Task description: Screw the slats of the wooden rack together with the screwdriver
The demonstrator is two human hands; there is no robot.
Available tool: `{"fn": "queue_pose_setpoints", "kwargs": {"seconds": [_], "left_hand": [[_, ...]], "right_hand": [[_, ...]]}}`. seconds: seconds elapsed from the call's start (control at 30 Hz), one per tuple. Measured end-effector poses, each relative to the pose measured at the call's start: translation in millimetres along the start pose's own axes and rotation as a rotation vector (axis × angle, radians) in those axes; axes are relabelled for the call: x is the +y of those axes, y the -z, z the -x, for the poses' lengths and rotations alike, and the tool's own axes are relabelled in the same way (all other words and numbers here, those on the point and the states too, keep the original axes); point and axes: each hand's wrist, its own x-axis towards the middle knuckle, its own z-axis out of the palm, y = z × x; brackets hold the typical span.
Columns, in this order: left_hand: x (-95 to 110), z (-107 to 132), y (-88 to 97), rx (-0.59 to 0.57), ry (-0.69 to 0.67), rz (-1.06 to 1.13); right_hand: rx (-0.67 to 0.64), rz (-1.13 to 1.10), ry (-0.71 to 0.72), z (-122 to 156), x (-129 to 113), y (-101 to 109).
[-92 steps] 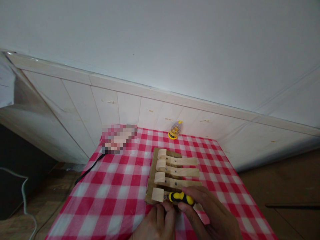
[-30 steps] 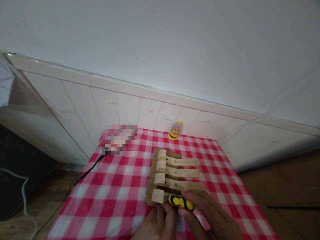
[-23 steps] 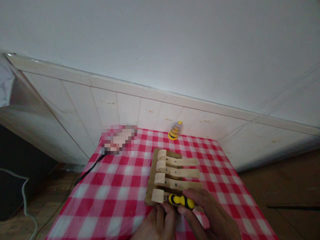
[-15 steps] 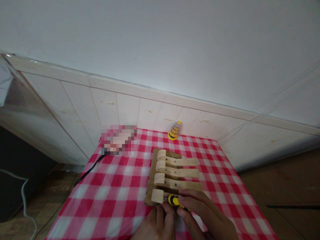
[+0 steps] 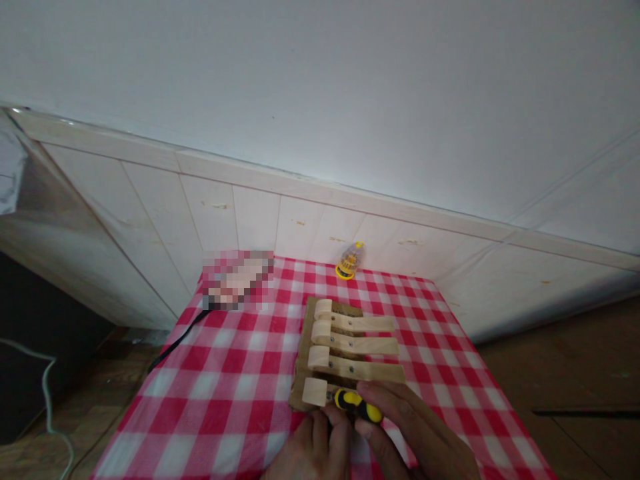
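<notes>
A wooden board (image 5: 299, 373) with several pale wooden strips screwed across it lies on a red-and-white checked tablecloth (image 5: 225, 393). My right hand (image 5: 420, 437) is closed round a yellow-and-black screwdriver (image 5: 356, 405), whose tip points left at the nearest strip (image 5: 315, 392). My left hand (image 5: 315, 450) rests at the board's near edge, its fingers together and touching the screwdriver's front end. Whether the tip sits in a screw is hidden.
A small yellow-based bit holder (image 5: 348, 261) stands at the table's far edge by the white panelled wall. A blurred pink object (image 5: 235, 280) with a black cable (image 5: 175, 343) lies at the far left. Wooden floor surrounds the table.
The right hand's fingers have shifted along the screwdriver handle, covering more and less of it in turn. Board and left hand stay put.
</notes>
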Motion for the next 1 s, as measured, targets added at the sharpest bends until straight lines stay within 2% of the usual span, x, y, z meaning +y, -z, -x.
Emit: {"fn": "queue_pose_setpoints", "kwargs": {"seconds": [0.17,0.27,0.43,0.57,0.7,0.87,1.0], "left_hand": [[-1,0,-2.7,0.069,-0.02,0.019],[-1,0,-2.7,0.043,0.007,0.014],[1,1,-4.5,0.043,-0.04,-0.002],[4,3,-8.9,0.039,0.011,0.006],[5,4,-10.6,0.063,0.018,0.027],[4,4,-7.4,0.004,0.018,0.044],[2,2,-4.1,0.009,0.012,0.059]], "right_hand": [[0.034,-0.03,-0.064,-1,-1,-2],[0.042,-0.037,-0.085,-1,-1,-2],[0.071,-0.054,-0.085,-3,-1,-4],[0.099,-0.097,-0.079,-7,-1,-6],[0.042,-0.163,-0.039,-10,-2,-2],[-0.072,-0.124,0.055,-10,0,6],[-0.091,-0.053,0.03,-6,2,9]]}}
